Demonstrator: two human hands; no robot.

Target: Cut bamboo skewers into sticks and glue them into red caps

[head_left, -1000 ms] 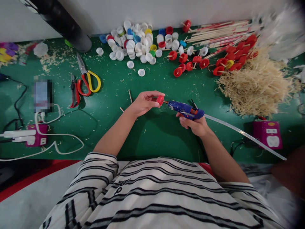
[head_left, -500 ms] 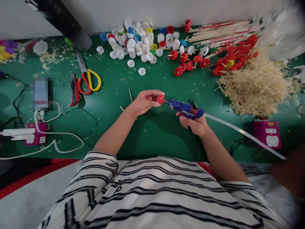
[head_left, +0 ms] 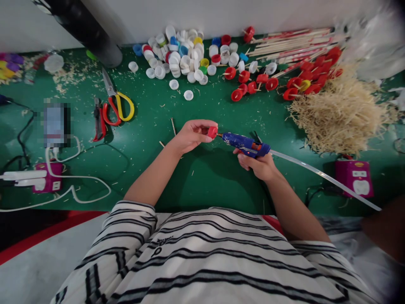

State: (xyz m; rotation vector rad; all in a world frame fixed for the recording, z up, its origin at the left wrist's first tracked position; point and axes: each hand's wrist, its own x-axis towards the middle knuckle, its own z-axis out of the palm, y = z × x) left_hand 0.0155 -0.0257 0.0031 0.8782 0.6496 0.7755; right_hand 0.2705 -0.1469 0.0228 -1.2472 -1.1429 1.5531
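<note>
Near the middle of the green table, my left hand (head_left: 193, 136) pinches a red bottle cap (head_left: 212, 132) between thumb and fingers. My right hand (head_left: 257, 164) is wrapped round the handle of a blue glue gun (head_left: 242, 142), whose nozzle points left at the cap. The tip is at the cap's right side; whether it touches cannot be made out. A long clear glue stick (head_left: 322, 175) runs out of the gun's rear toward the lower right.
White and coloured caps (head_left: 185, 59) are heaped at the back, red caps with sticks (head_left: 262, 79) right of them. Wood shavings (head_left: 341, 114) and a purple socket box (head_left: 353, 178) lie right. Scissors (head_left: 117, 105), red-handled pliers (head_left: 99, 122) and white cables (head_left: 91, 177) lie left.
The glue gun has shifted very slightly left, and the rear end of the glue stick has moved a little right. Both hands keep their hold.
</note>
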